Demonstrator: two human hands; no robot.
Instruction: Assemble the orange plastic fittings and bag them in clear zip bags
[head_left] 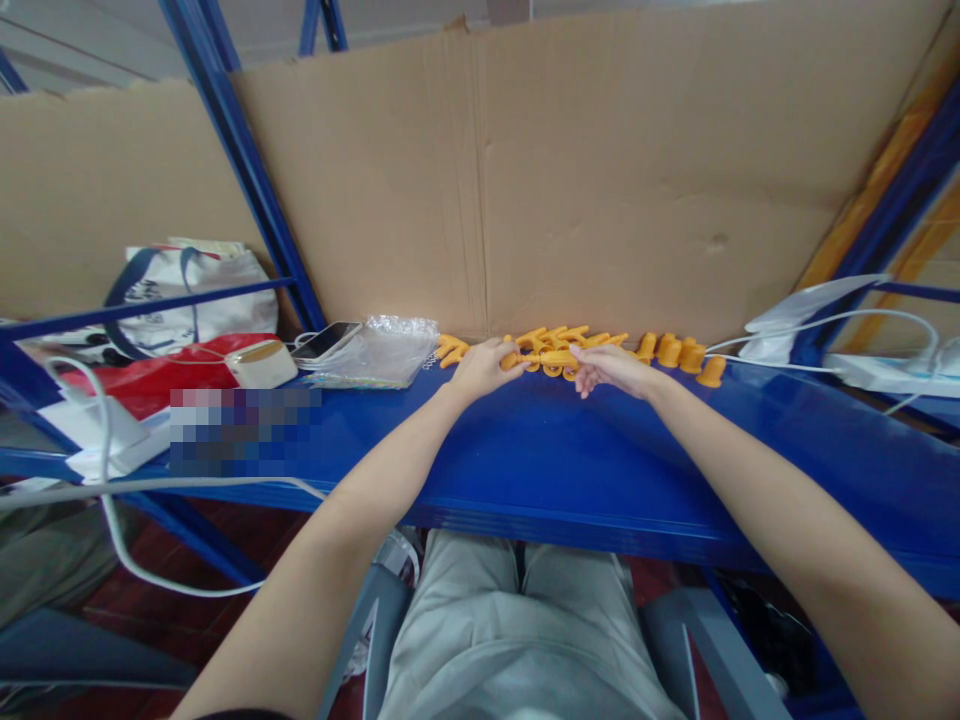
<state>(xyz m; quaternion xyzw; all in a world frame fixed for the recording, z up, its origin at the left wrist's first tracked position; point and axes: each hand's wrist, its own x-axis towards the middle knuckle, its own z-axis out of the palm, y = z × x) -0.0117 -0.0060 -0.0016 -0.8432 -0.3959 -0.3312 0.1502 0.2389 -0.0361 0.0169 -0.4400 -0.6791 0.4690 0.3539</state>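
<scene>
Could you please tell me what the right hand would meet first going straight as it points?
The right hand would probably meet the yellow piece between it and the left hand; depth is unclear.

Bare hands, bare forearms; pale grey-green trousers, dark sleeve edge

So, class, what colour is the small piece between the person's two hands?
Yellow-orange; the small piece shows best in the head view, the only one.

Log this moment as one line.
left hand: on orange part; right hand: at part's other end; rightward: flanged orange pieces; leftward: clear plastic packet; surface: blue shelf
</scene>
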